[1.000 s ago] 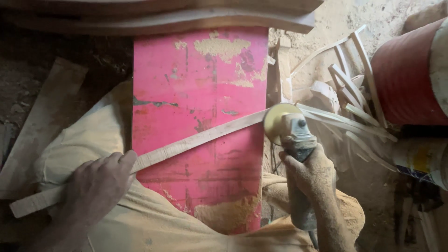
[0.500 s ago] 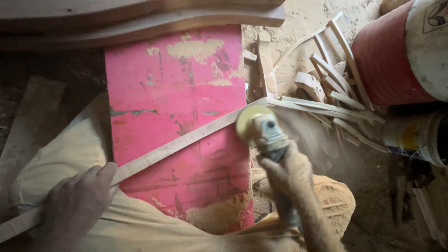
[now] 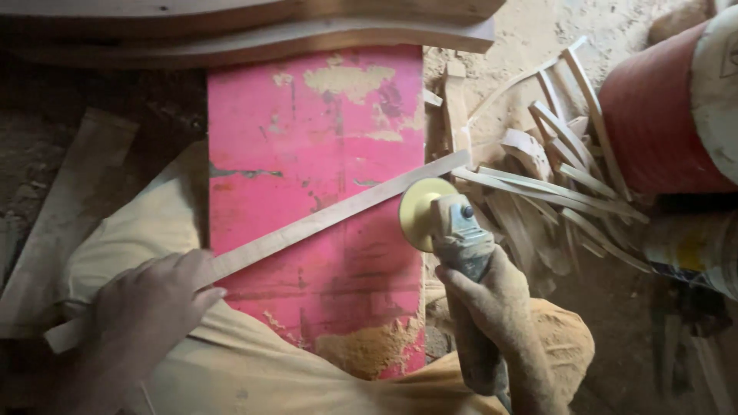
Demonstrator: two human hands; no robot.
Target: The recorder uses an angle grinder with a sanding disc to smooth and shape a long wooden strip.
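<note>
Light, whippy wooden strip [image 3: 323, 219] pinned at seven o'clock by left hand [image 3: 150, 303]; right hand [image 3: 492, 303] gripping angle grinder [image 3: 450, 227].

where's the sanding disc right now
In the head view the yellow sanding disc sits right of centre at the right edge of the pink board, just under the long wooden strip, on the grinder in the right hand.

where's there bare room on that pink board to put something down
The pink board is bare above the wooden strip, up to the curved planks. A smaller patch lies below the strip, beside the sawdust heap. Crowded: the scrap sticks on its right, and around the sander in the right hand.
</note>
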